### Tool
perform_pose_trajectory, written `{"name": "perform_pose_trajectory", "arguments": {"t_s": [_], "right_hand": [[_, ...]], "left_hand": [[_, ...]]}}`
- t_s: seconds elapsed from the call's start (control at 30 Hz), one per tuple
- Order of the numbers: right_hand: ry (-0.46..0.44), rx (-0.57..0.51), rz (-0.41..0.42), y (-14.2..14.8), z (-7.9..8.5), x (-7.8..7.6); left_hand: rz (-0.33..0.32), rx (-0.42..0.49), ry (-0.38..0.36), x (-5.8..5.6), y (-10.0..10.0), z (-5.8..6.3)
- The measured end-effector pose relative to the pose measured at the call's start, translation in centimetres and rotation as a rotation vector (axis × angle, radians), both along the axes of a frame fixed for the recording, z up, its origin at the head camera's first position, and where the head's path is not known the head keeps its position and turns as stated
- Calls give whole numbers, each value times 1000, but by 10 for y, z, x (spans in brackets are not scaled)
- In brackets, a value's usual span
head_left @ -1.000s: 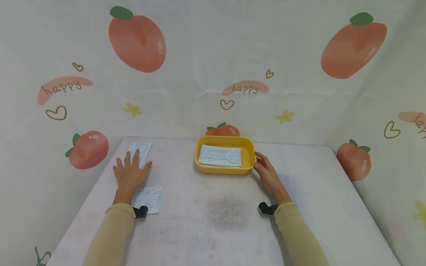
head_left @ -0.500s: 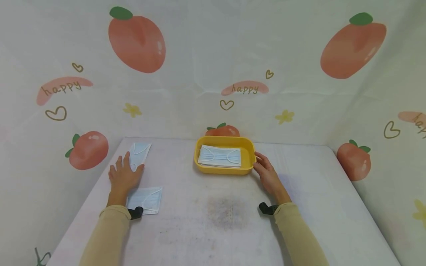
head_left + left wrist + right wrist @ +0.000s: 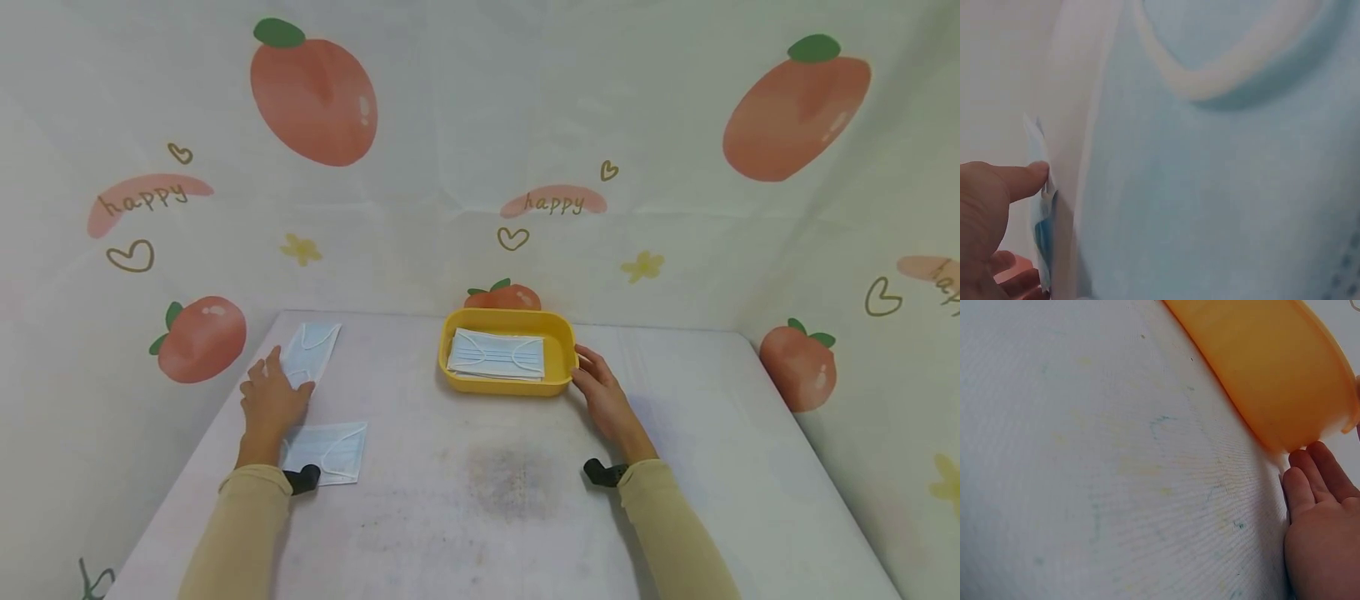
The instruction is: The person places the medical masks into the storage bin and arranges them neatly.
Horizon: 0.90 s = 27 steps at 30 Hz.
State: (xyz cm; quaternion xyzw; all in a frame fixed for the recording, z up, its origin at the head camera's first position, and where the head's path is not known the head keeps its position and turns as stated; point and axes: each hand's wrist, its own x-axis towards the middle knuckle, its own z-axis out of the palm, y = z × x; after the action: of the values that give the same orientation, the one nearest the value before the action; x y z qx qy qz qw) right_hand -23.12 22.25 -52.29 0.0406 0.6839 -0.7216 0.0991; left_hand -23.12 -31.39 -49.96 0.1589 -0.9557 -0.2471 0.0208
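At the far left of the table in the head view, my left hand (image 3: 270,404) is over a pale blue face mask (image 3: 315,343), thumb apart from the bent fingers. In the left wrist view its thumb (image 3: 1025,180) touches the edge of that mask (image 3: 1041,219). A second face mask (image 3: 333,450) lies nearer, beside the left wrist; it fills much of the left wrist view. My right hand (image 3: 607,404) rests its fingertips against the right end of a yellow tray (image 3: 495,387). Its fingers (image 3: 1300,487) are fairly straight at the tray's outer wall.
Several stacked face masks (image 3: 497,354) lie in the left part of the tray. The white table (image 3: 450,500) has a grey stain (image 3: 517,479) near the middle. A fruit-printed cloth (image 3: 427,125) hangs behind the table and along its sides.
My left hand has slid left and slightly toward me, its spread fingers drawing in, so more of the far mask shows. The right hand and tray have stayed in place.
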Motion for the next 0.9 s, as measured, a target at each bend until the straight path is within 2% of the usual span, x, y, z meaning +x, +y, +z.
{"name": "perform_pose_trajectory", "arguments": {"t_s": [0.3, 0.6, 0.9], "right_hand": [[-2, 16, -3, 0, 0, 0], [-6, 30, -3, 0, 0, 0], [11, 6, -2, 0, -2, 0]], "left_hand": [[120, 119, -1, 0, -7, 0], [122, 165, 1, 1, -4, 3], [201, 299, 72, -2, 1, 10]]}}
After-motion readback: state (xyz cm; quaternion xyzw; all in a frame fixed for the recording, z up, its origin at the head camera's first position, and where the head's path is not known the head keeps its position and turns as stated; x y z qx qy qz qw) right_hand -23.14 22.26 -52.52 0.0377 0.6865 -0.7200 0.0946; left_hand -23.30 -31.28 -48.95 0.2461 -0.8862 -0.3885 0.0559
